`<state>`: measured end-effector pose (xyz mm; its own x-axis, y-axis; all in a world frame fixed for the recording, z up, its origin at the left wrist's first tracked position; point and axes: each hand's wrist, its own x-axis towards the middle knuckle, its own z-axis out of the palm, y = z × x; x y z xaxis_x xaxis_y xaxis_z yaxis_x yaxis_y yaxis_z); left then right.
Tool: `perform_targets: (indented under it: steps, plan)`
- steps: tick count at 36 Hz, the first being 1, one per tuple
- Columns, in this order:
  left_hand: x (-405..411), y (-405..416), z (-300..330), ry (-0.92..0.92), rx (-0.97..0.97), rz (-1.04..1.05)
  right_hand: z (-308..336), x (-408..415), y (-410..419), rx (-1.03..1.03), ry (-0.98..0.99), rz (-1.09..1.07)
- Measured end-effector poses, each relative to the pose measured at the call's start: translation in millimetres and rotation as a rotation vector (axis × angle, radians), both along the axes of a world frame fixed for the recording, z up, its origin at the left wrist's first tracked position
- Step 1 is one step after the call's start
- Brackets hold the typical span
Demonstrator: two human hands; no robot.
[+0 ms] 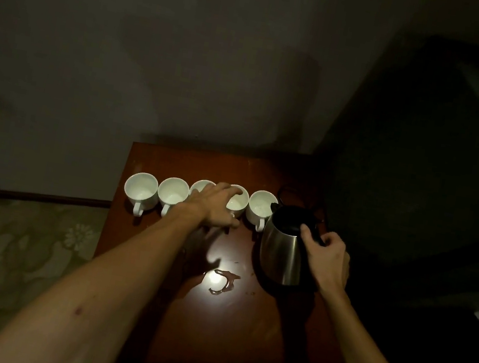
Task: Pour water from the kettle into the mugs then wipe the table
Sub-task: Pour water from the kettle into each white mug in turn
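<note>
Five white mugs (140, 190) in one row along the far part of a brown table (239, 324), handles toward the viewer. One steel kettle (282, 251) upright at the right end of the row, just beside the fifth mug. Left hand (215, 205) spread palm down over the third and fourth mugs, fingertips at the fourth mug's rim (grip on a mug: cannot tell). Right hand (328, 261) curled around the kettle's black handle, thumb on the lid. One small puddle (223, 281) near the table's middle, under a bright light reflection.
</note>
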<state>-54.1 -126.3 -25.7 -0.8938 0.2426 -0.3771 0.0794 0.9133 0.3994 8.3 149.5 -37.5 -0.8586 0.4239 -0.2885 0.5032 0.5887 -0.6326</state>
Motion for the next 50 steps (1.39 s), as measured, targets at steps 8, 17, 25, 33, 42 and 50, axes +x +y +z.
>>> perform_targets:
  steps: [8, 17, 25, 33, 42, 50]
  plan:
    - [0.1, 0.8, 1.6, 0.002, 0.005, 0.002, 4.4, 0.7, -2.9, 0.014, 0.022, 0.013]
    - [-0.2, 2.1, 4.1, 0.003, 0.006, 0.005, 4.0, -1.7, -2.5, 0.007, 0.025, 0.016]
    - [-6.3, 4.2, 7.5, 0.000, 0.020, 0.008, 4.1, -6.0, -4.2, 0.022, 0.012, 0.022]
    - [-6.7, -0.3, 6.4, -0.010, -0.001, 0.008, 3.4, -7.4, -2.7, 0.025, 0.008, 0.009]
    - [-7.4, 0.5, -1.9, -0.006, -0.020, -0.007, 4.4, -8.4, -1.8, 0.014, -0.003, 0.011]
    - [-8.6, 0.2, -2.5, -0.012, 0.004, -0.007, 1.6, -13.8, -1.9, 0.005, 0.002, 0.018]
